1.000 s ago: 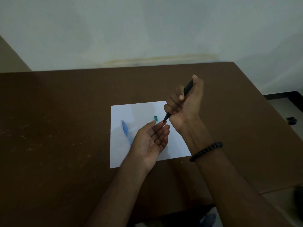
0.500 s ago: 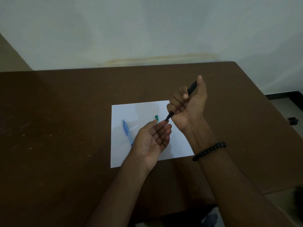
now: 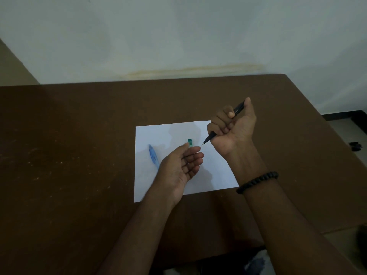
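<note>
My right hand (image 3: 232, 129) grips a black pen (image 3: 209, 138) in a fist, thumb on its top end, the tip pointing down-left over a white sheet of paper (image 3: 153, 135). My left hand (image 3: 181, 167) is held palm up above the sheet, fingers loosely extended and holding nothing; the pen's tip hangs a little beyond its fingertips. A blue pen (image 3: 153, 157) lies on the left part of the sheet. A small green piece (image 3: 190, 142), partly hidden by my left fingertips, lies near the sheet's middle.
The sheet lies on a brown table (image 3: 69, 155) that ends at a pale wall (image 3: 178, 36) behind. A black bead bracelet (image 3: 257, 182) sits on my right wrist. To the right, the floor (image 3: 341, 128) shows a small dark object (image 3: 355, 146).
My right hand has drawn the black pen up and to the right, so its tip no longer touches my left fingertips. The left hand stays almost still.
</note>
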